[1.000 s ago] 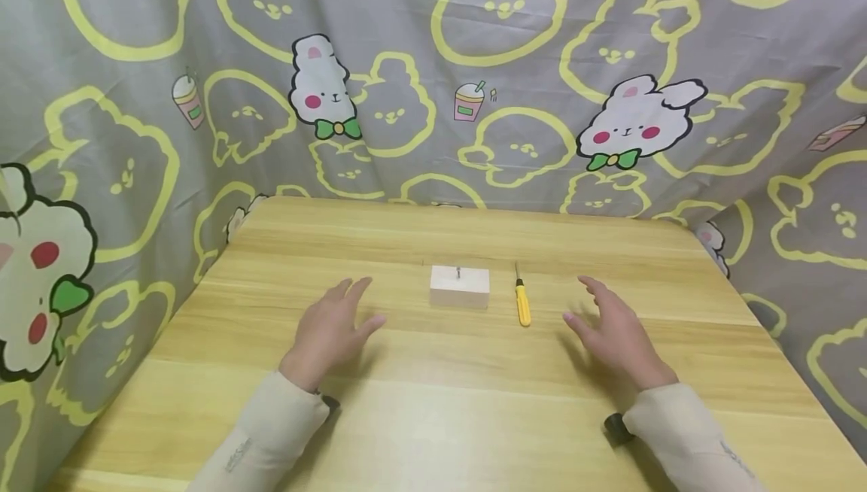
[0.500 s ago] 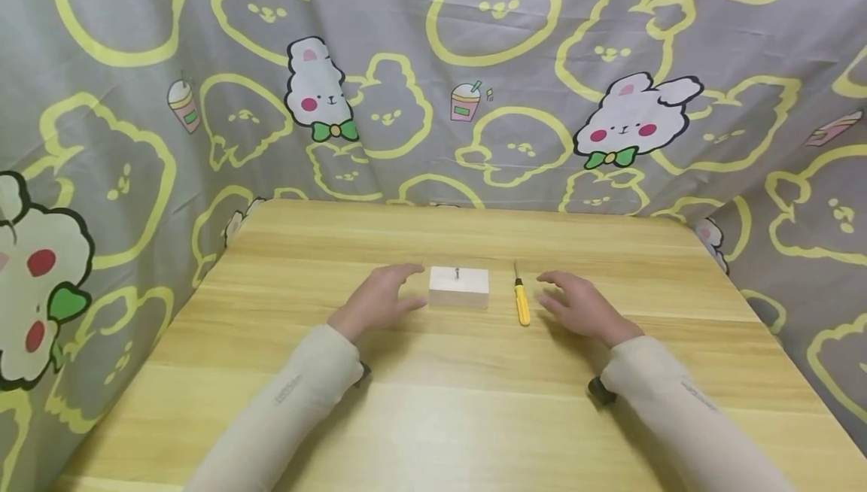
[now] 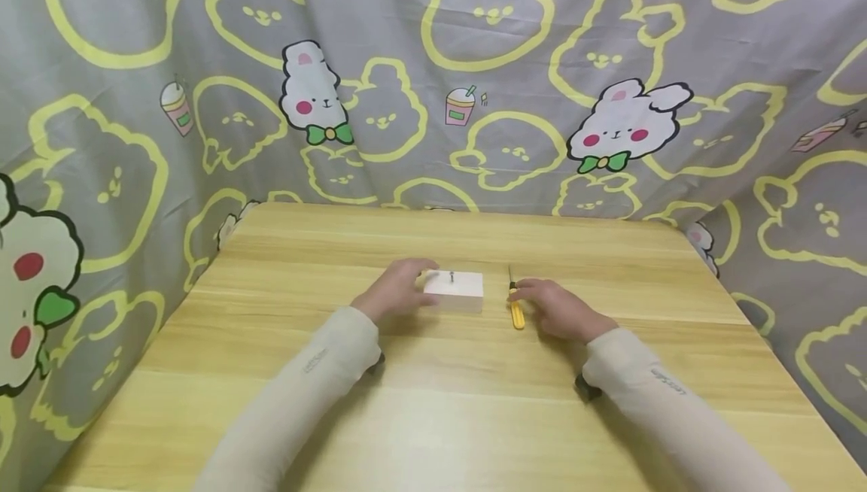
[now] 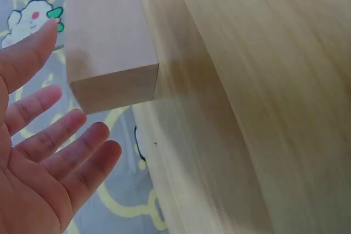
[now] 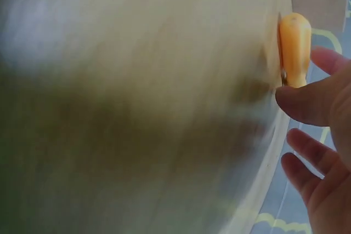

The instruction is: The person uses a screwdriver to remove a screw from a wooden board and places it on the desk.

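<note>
A pale wooden block [image 3: 455, 295] with a small screw [image 3: 451, 277] standing in its top lies on the table. At the block's left end is the left hand [image 3: 398, 289], thumb and fingers spread around it; the left wrist view shows a gap between this hand [image 4: 49, 157] and the block [image 4: 109, 31]. A yellow-handled screwdriver [image 3: 518, 316] lies right of the block, shaft pointing away. Over its handle reaches the right hand [image 3: 558, 309], its thumb beside the handle [image 5: 295, 47] in the right wrist view; whether it touches cannot be told.
The wood-grain table [image 3: 433, 402] extends around both objects. Behind it and along both sides hangs a grey curtain [image 3: 406, 25] with yellow outlines and rabbit prints. Each wrist carries a small dark device below the sleeve.
Both hands have moved inward and forward, the left to the block's left end, the right leftward onto the screwdriver's handle area. The view has shifted slightly.
</note>
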Tool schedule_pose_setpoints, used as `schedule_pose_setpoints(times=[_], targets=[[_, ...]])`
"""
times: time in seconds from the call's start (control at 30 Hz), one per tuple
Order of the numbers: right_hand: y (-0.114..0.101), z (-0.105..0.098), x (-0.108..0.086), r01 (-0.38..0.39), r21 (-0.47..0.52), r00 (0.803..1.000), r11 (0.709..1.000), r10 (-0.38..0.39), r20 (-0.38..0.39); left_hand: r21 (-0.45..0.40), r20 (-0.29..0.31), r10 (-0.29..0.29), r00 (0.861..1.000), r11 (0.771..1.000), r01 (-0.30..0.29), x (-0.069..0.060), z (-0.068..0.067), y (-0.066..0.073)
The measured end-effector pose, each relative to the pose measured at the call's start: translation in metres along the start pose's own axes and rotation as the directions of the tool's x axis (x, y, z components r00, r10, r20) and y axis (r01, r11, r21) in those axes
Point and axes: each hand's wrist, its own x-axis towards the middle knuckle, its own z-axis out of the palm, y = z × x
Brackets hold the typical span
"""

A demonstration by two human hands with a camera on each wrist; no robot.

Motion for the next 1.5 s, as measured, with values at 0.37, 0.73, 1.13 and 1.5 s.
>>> schedule_pose_setpoints(times=[0.37,0.73,1.13,1.5], targets=[[-0.008,0.006,0.007,0.077,-0.032,0.997,0.997,-0.078,-0.020,0.032,-0.008,0.000,1.000,0.999,0.000,0.012,0.012,0.002],[-0.009,0.008,0.014,0.066,-0.035,0.989,0.997,-0.069,-0.129,-0.010,-0.022,-0.014,1.000,1.000,0.013,0.012,0.015,0.002],[-0.011,-0.009,0.027,-0.063,0.043,0.936,0.997,0.074,-0.343,0.024,0.003,-0.046,0.999,0.999,0.046,0.015,0.008,0.008],[-0.007,-0.015,0.041,-0.067,0.201,0.854,0.977,0.160,-0.496,0.030,0.020,-0.057,0.998,0.998,0.057,0.012,0.010,0.005]])
